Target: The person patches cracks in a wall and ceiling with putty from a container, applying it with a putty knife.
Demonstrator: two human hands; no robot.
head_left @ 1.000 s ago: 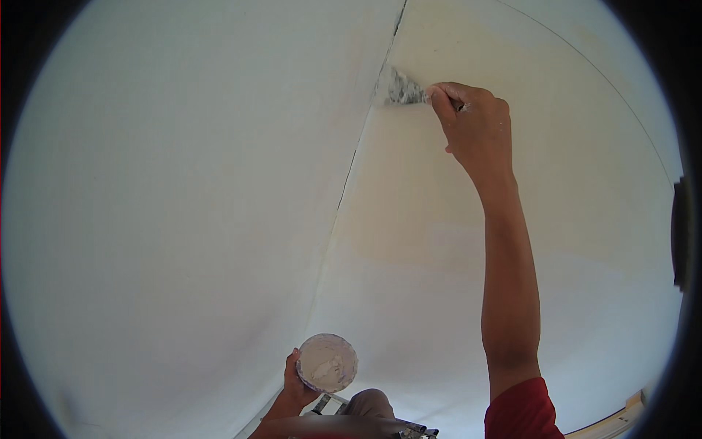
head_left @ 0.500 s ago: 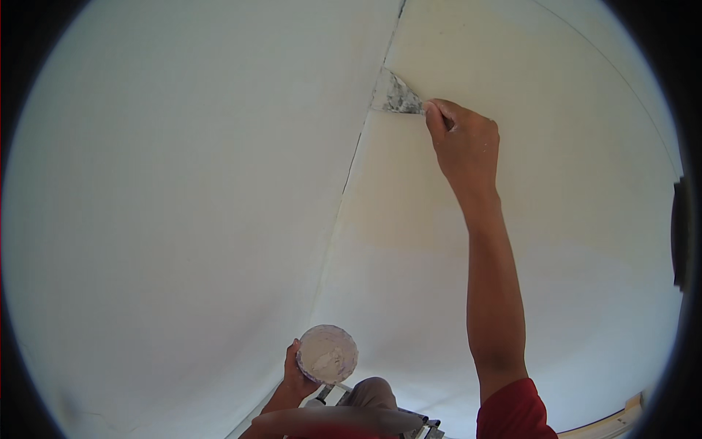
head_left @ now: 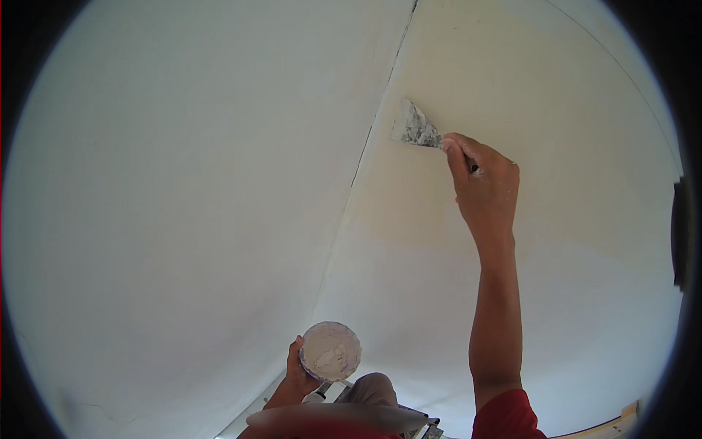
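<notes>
Fingers (head_left: 458, 157) of the right hand (head_left: 488, 179) curl round one scraper (head_left: 420, 127); the left hand (head_left: 297, 373) grips one bowl (head_left: 333, 325).

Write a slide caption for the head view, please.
Right hand holds a scraper near a crack; left hand holds a tub.

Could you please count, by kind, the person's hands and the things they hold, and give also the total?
Hands: 2 (left hand, right hand)
Putty knife: 1
Round tub: 1
Total: 4
</notes>
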